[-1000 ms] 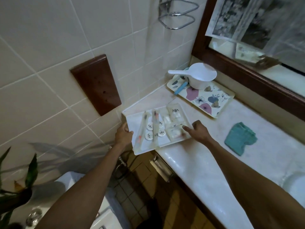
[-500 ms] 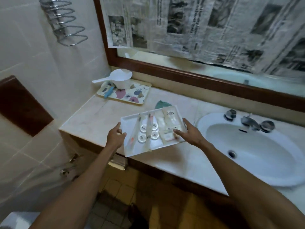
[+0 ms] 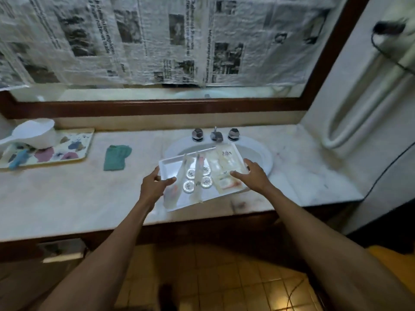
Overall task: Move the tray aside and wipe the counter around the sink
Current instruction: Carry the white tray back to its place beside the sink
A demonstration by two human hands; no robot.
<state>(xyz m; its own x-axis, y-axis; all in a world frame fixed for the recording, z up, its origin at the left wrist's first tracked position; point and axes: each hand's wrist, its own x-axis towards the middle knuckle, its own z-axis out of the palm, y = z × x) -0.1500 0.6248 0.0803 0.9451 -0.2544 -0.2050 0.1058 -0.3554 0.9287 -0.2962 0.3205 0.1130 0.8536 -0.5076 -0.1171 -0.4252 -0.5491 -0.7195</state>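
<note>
A white tray of wrapped toiletries and small round lids is held in the air over the front of the sink. My left hand grips its left edge and my right hand grips its right edge. A folded green cloth lies on the pale marble counter left of the sink. The tray covers much of the basin.
A floral tray with a white scoop and a blue item stands at the far left. Taps sit behind the basin. A newspaper-covered mirror runs along the back. A wall and towel rail close the right end.
The tray has travelled in both hands from the counter's left end rightward to above the sink. My view has swung right with it.
</note>
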